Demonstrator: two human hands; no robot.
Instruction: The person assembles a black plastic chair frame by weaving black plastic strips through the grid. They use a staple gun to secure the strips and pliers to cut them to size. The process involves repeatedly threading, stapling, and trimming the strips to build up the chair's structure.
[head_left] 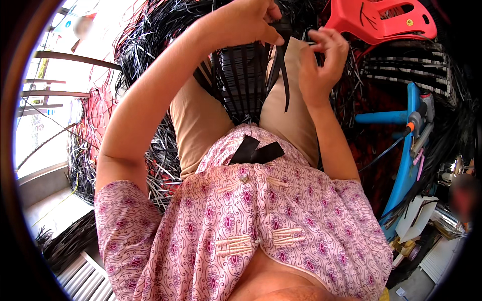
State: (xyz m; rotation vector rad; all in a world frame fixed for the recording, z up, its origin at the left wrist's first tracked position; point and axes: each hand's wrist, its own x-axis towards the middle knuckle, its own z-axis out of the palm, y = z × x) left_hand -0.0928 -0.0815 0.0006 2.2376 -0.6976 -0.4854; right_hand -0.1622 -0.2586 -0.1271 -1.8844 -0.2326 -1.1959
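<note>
Between my knees stands a partly woven piece of black flat straps (240,75), its upright straps running toward my lap. My left hand (253,22) reaches across its far side, thumb and fingers closed at the edge on a black strap. From there a loose strap end (285,83) hangs down over my right thigh. My right hand (324,62) is raised just right of that strap, apart from it. Its fingers are bent, spread and slightly blurred, with nothing seen in them. Two short black strap pieces (257,152) lie on my shirt at the waist.
Heaps of loose black strapping (150,37) surround my legs on the left and far side. A red plastic stool (384,22) lies at the far right, beside a black-and-white woven basket (409,67). A blue plastic frame (401,165) with tools stands at my right.
</note>
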